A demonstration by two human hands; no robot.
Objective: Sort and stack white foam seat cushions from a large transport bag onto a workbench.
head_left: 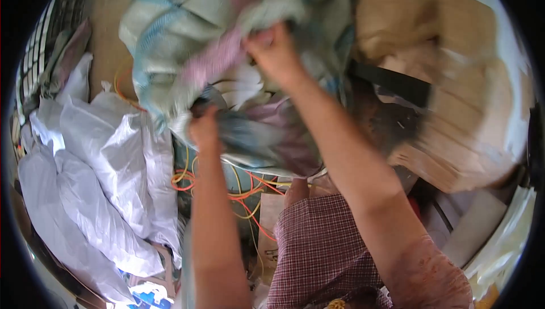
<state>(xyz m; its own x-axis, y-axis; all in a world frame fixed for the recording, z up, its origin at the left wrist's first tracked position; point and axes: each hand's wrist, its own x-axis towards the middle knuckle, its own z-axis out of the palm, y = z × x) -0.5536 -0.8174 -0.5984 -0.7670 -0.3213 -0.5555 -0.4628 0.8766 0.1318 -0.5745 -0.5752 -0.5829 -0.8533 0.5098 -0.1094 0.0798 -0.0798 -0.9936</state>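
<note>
A big woven plastic sack (176,42), pale green with blue and pink bands, fills the upper middle of the head view. My left hand (204,130) is closed on the near left part of its rim. Farther off, my right hand (275,53) pinches the rim beside a pink band. Between the two hands the mouth gapes, and pale curved pieces (241,86) show inside; what they are I cannot make out. Motion blurs the sack's cloth and both hands.
Several stuffed white sacks (113,155) lean together at the left. Orange and yellow cords (247,187) tangle below the sack. At the right stand brown cardboard boxes (471,110), with a dark flat bar (392,82) beside them. A checked cloth (323,241) covers my lap.
</note>
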